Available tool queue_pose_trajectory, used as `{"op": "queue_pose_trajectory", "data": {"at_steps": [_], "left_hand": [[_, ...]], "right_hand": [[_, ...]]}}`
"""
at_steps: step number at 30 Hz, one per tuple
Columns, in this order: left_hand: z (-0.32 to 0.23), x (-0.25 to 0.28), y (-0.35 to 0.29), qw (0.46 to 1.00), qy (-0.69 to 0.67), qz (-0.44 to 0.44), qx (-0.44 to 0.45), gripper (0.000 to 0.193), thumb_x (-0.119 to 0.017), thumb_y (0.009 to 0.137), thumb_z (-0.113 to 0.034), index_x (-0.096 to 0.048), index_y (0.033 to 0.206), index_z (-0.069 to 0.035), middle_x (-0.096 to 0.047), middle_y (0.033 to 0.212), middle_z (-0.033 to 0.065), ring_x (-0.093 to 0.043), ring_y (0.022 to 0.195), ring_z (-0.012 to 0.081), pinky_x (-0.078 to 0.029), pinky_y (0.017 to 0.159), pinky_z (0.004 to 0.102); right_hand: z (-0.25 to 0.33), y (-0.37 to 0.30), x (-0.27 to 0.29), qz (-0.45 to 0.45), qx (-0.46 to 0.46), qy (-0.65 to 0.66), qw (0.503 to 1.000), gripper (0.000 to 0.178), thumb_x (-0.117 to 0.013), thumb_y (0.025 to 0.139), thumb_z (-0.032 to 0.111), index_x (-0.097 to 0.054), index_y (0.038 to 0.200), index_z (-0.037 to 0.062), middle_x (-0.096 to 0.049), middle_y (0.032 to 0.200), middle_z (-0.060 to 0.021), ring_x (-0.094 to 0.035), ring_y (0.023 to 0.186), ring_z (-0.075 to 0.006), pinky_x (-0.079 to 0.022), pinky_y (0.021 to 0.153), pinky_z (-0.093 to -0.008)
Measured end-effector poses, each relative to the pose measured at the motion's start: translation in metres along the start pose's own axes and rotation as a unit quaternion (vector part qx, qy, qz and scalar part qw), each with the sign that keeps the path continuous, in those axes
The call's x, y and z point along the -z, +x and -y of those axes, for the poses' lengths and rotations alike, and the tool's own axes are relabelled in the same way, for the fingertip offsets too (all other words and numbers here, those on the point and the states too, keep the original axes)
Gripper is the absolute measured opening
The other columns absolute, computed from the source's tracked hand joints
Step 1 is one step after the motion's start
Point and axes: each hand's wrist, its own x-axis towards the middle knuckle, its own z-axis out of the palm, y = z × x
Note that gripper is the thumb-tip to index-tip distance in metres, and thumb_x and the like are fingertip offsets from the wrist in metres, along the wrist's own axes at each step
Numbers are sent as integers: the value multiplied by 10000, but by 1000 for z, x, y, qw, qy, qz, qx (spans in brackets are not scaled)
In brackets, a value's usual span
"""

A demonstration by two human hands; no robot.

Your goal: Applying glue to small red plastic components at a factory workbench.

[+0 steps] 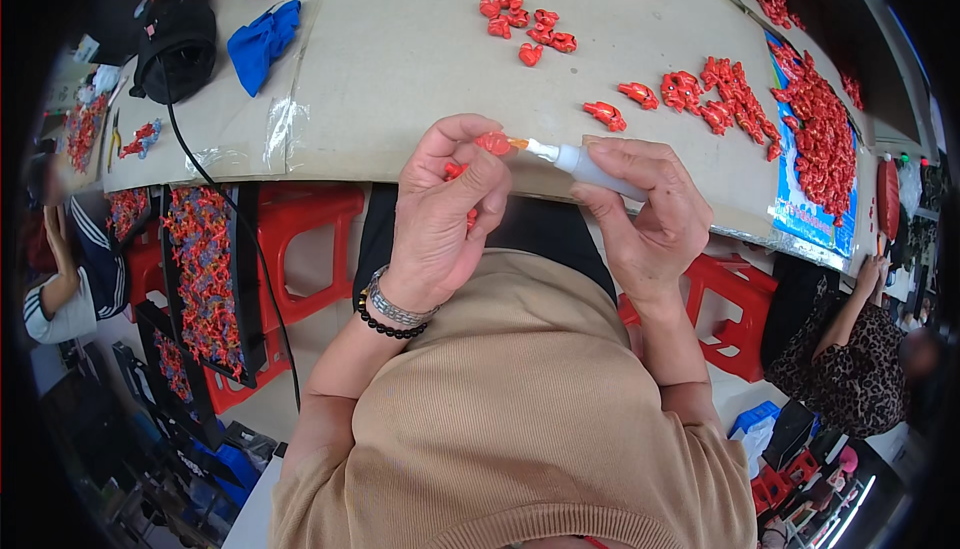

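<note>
Between the thumb and forefinger of my left hand (440,219) is a small red plastic piece (491,143). More red bits show against its curled fingers and palm. My right hand (655,204) is closed around a pale squeeze bottle (600,169), held nearly level. Its white neck and thin amber tip point left and reach the red piece; whether they touch it I cannot tell. Both hands are over the near edge of the table (400,79). Beyond my right hand lie two loose red figure parts (605,116) and a cluster of red parts (682,92).
Red parts pile up on a blue printed sheet (845,179) at the right and at the far edge. A blue cloth (264,46) and a black cap (178,39) lie left, with a black cable (200,174) hanging down. Red stools (300,239) and a filled tray (205,279) stand below. People sit on both sides.
</note>
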Motion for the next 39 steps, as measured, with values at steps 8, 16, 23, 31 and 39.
{"op": "queue_pose_trajectory", "data": {"at_steps": [8, 16, 23, 31, 39], "left_hand": [[-3, -1, 2, 999, -28, -6, 15, 227, -621, 913, -110, -544, 1121, -61, -635, 952, 38, -443, 594, 50, -292, 440, 171], [-2, 1, 2, 996, -85, -1, 19, 150, -554, 945, -93, -532, 1094, -91, -577, 1002, 67, -430, 635, 73, -307, 422, 163], [-4, 1, 1, 996, -84, -4, 19, 239, -618, 913, -120, -533, 1132, -84, -623, 983, 55, -447, 602, 65, -306, 433, 172], [-3, 1, 1, 997, -77, 4, 25, 235, -626, 910, -131, -542, 1123, -79, -626, 971, 46, -451, 606, 60, -300, 432, 171], [0, 5, 3, 998, -41, -25, 37, 227, -621, 916, -130, -560, 1125, -67, -629, 968, 46, -440, 582, 51, -298, 433, 169]], "right_hand": [[-5, -2, 2, -18, -11, 4, 1000, 304, -765, 671, -93, -658, 947, -28, -668, 952, -164, -656, 907, -241, -544, 733, -296], [-4, -4, 0, -8, -9, 1, 1000, 318, -771, 670, -86, -654, 959, -29, -667, 951, -168, -653, 896, -232, -542, 717, -288], [-5, -4, -2, -7, -13, 12, 1000, 305, -770, 672, -85, -649, 947, -28, -669, 949, -167, -653, 894, -234, -542, 714, -290], [-12, -3, 3, -13, -15, 10, 1000, 341, -738, 714, -93, -619, 1028, -41, -640, 1026, -163, -648, 914, -215, -532, 778, -292], [-9, 37, -1, -40, -292, 272, 916, 314, -640, 790, -47, -591, 1100, -33, -602, 1006, -84, -628, 839, -150, -500, 781, -266]]}}
